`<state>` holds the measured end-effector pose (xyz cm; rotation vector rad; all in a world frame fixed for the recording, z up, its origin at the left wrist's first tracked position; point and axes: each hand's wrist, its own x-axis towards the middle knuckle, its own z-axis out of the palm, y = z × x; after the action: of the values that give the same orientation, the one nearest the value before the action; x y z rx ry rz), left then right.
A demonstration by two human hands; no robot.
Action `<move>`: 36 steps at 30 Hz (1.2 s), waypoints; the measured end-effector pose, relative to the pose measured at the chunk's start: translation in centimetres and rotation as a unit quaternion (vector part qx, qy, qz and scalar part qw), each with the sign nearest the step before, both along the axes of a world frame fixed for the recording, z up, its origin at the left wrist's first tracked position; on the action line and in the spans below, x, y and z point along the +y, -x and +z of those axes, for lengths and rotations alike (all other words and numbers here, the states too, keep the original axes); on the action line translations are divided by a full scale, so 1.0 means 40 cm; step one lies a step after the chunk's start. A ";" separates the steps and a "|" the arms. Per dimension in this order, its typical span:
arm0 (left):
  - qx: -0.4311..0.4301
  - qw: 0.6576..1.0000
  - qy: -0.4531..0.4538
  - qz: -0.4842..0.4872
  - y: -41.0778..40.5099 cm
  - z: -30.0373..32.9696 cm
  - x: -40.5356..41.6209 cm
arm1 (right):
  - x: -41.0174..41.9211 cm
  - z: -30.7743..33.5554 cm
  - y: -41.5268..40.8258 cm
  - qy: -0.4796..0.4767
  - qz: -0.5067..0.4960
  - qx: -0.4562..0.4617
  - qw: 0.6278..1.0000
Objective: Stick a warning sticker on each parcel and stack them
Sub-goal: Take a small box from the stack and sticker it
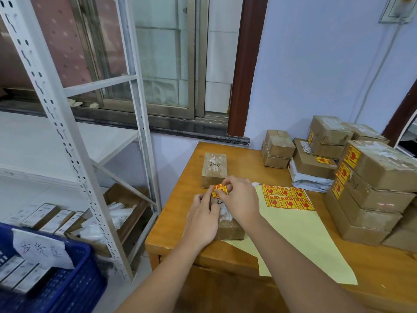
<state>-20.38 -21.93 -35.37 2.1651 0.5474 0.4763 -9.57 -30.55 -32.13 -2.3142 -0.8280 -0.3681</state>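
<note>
Both hands are pinching the sticker [219,190]: right hand [240,203] at its top edge, left hand [202,219] at its lower corner, above the parcel [230,228] lying on the table [173,222]. Risk: it is curling, so pressing unevenly could be creasing or skewing it.

Two hands, left [202,219] and right [241,201]. One loose sticker [218,190]. Six stickers on the backing sheet [303,231]. Two unlabelled parcels at the near end of the desk [178,224]. One blue crate [67,288]. Stacked parcels at right partly hidden, uncountable.
</note>
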 end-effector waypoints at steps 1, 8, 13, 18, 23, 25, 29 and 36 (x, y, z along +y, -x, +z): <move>0.001 1.000 -0.001 0.000 0.000 0.000 0.000 | -0.002 0.000 0.001 0.001 -0.012 -0.005 1.000; 0.003 1.000 -0.001 0.005 -0.002 -0.002 -0.002 | -0.006 0.002 0.008 0.025 -0.011 -0.038 0.999; -0.001 1.000 0.004 0.007 -0.001 -0.001 -0.002 | -0.004 0.002 0.003 0.067 -0.026 0.005 0.997; -0.030 0.997 0.078 0.004 -0.007 0.002 0.012 | 0.000 -0.010 -0.009 0.032 -0.003 0.047 0.998; -0.040 0.991 0.129 0.020 -0.049 0.020 0.040 | 0.000 -0.002 -0.005 0.011 0.000 0.080 0.997; -0.016 0.991 0.132 0.025 -0.069 0.024 0.060 | -0.001 -0.002 -0.004 0.011 0.000 0.084 0.996; 0.013 0.994 0.107 0.002 -0.088 0.021 0.093 | -0.001 -0.003 -0.004 0.003 0.006 0.091 0.996; -0.004 0.990 0.142 0.011 -0.105 0.031 0.108 | 0.000 0.000 -0.005 -0.006 0.010 0.100 0.995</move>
<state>-16.16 -17.61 -34.12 1.8854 0.5985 0.3925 -9.38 -30.54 -32.13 -2.2863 -0.7462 -0.1289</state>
